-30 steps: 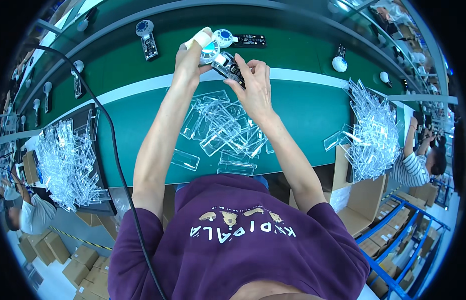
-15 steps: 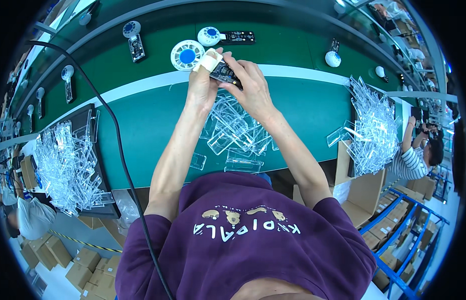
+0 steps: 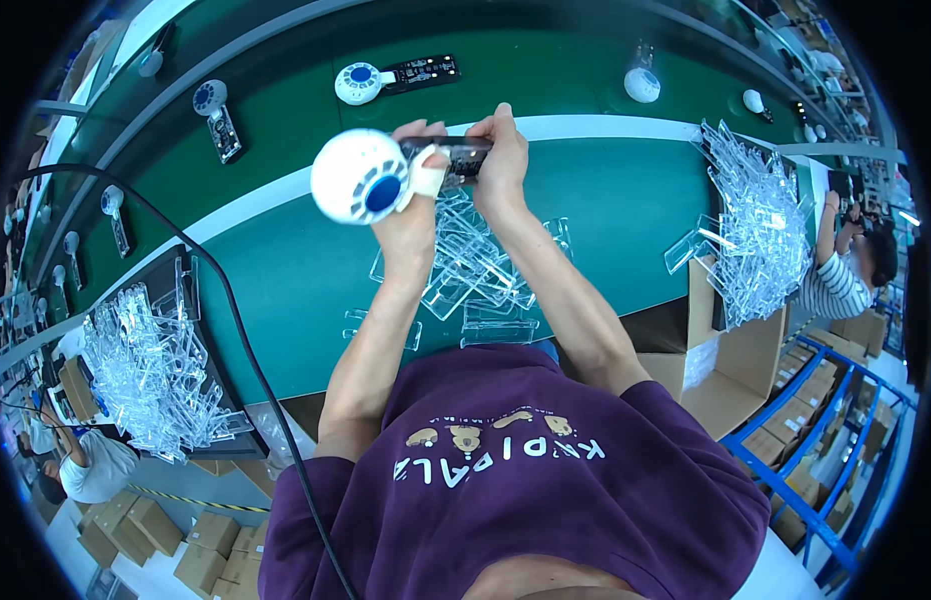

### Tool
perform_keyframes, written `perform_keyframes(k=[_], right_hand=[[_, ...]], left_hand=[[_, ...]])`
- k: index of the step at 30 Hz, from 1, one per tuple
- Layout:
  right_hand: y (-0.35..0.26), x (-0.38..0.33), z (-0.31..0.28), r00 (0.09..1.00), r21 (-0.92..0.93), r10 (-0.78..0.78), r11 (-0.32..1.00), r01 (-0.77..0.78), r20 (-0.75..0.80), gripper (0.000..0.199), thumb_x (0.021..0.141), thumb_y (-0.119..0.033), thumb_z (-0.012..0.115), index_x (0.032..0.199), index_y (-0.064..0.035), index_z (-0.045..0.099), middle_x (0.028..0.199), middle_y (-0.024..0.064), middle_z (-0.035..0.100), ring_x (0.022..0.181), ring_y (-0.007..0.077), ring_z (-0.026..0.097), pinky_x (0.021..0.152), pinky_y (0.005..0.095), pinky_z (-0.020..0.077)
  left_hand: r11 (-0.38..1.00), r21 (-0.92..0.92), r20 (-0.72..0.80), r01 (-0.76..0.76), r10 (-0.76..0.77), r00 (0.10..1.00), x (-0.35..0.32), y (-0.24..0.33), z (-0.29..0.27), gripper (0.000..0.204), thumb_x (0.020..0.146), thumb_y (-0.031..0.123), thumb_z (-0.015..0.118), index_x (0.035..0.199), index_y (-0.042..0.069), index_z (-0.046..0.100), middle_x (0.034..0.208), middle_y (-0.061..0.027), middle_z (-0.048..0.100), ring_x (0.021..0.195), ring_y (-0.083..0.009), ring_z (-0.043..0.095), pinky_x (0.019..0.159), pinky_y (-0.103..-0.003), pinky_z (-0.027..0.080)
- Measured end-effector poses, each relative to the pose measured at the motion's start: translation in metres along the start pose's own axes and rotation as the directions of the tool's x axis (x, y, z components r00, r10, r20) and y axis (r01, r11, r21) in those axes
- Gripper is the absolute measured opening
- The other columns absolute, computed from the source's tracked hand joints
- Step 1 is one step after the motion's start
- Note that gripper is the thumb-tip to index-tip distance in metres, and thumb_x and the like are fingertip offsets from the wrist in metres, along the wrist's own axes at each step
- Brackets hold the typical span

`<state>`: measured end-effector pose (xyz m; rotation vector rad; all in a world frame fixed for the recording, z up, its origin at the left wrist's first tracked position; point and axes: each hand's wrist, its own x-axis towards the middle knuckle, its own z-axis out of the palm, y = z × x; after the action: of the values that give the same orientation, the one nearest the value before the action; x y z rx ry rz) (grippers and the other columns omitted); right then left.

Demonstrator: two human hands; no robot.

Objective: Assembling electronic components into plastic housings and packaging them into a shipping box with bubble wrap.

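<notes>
Purple cloth of our own shirt (image 3: 525,480) fills the near edge of the view, and from it both forearms rise over the green workbench (image 3: 285,290). Just beyond the shirt, a loose heap of clear plastic shells (image 3: 475,260) lies on the bench, directly under our wrists. Above that heap we hold a small hand fan (image 3: 385,175): a round white head with a blue centre, joined to a dark flat handle that looks like a bare circuit strip. Our left hand (image 3: 415,215) is curled around the neck just below the head, a taped finger pressed against it; our right hand (image 3: 500,160) is closed in a pinch on the dark handle beside it. We judge the fan light and stiff, its smooth white head likely slippery, and the exposed handle the fragile part, so it seems best gripped by the edges of the strip and at the neck, not by the grille. Left and right of the heap, larger stacks of clear shells (image 3: 145,370) crowd the bench ends. Farther past the fan, across a pale stripe, more white fan heads with dark handles (image 3: 370,80) lie spaced along the darker green belt (image 3: 545,60).
</notes>
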<state>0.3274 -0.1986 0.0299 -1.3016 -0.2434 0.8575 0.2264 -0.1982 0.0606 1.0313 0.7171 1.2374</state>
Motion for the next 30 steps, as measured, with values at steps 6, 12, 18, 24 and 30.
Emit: perform_keyframes(k=[6, 12, 18, 24, 30], right_hand=[[0.031, 0.110, -0.024, 0.958, -0.056, -0.026, 0.998, 0.011, -0.284, 0.047, 0.091, -0.039, 0.037, 0.069, -0.0016, 0.056, 0.066, 0.0089, 0.055, 0.061, 0.0185, 0.053, 0.052, 0.0349, 0.0435], [0.020, 0.250, -0.113, 0.880, -0.783, -0.458, 0.590, 0.195, -0.126, 0.042, 0.089, -0.034, 0.039, 0.081, 0.0017, 0.060, 0.075, 0.0132, 0.061, 0.075, 0.0241, 0.061, 0.065, 0.0378, 0.0476], [-0.022, 0.143, -0.132, 0.940, -0.888, -0.243, 0.334, 0.315, 0.242, 0.038, 0.083, -0.040, 0.056, 0.097, -0.0047, 0.061, 0.086, 0.0114, 0.064, 0.080, 0.0214, 0.061, 0.072, 0.0322, 0.0474], [-0.016, -0.049, -0.218, 0.966, -0.945, 0.250, 0.328, -0.022, 0.064, 0.050, 0.075, -0.024, 0.070, 0.116, -0.0041, 0.050, 0.084, 0.0082, 0.058, 0.082, 0.0189, 0.056, 0.075, 0.0311, 0.0468], [0.029, -0.087, -0.204, 0.987, -0.968, -0.134, 0.224, 0.113, 0.084, 0.051, 0.074, -0.005, 0.064, 0.122, -0.0083, 0.046, 0.077, 0.0057, 0.049, 0.074, 0.0216, 0.050, 0.073, 0.0361, 0.0391]], left_hand=[[0.847, 0.531, 0.038, -0.016, -0.005, 0.999, 0.068, -0.037, -0.011, 0.060, 0.070, 0.024, 0.075, 0.116, -0.004, 0.050, 0.113, -0.0187, 0.051, 0.098, -0.0261, 0.054, 0.085, -0.036, 0.043], [0.456, 0.817, -0.372, 0.352, -0.049, 0.927, 0.159, -0.066, -0.107, 0.083, 0.070, 0.055, 0.066, 0.119, -0.008, 0.045, 0.101, -0.0210, 0.054, 0.084, -0.0281, 0.059, 0.066, -0.035, 0.048], [0.753, 0.453, -0.340, 0.478, -0.349, 0.873, 0.175, -0.068, -0.143, 0.071, 0.068, 0.038, 0.076, 0.113, -0.005, 0.043, 0.090, -0.0138, 0.059, 0.069, -0.0193, 0.061, 0.047, -0.025, 0.048], [0.466, 0.832, 0.049, -0.302, 0.481, 0.875, 0.152, -0.049, -0.089, 0.079, 0.060, 0.031, 0.084, 0.116, -0.004, 0.040, 0.097, -0.0142, 0.056, 0.083, -0.0202, 0.059, 0.069, -0.025, 0.048], [0.455, 0.734, 0.198, -0.505, 0.568, 0.799, 0.125, 0.009, -0.033, 0.069, 0.066, 0.027, 0.080, 0.114, -0.003, 0.042, 0.101, -0.0142, 0.054, 0.089, -0.0215, 0.058, 0.079, -0.028, 0.047]])
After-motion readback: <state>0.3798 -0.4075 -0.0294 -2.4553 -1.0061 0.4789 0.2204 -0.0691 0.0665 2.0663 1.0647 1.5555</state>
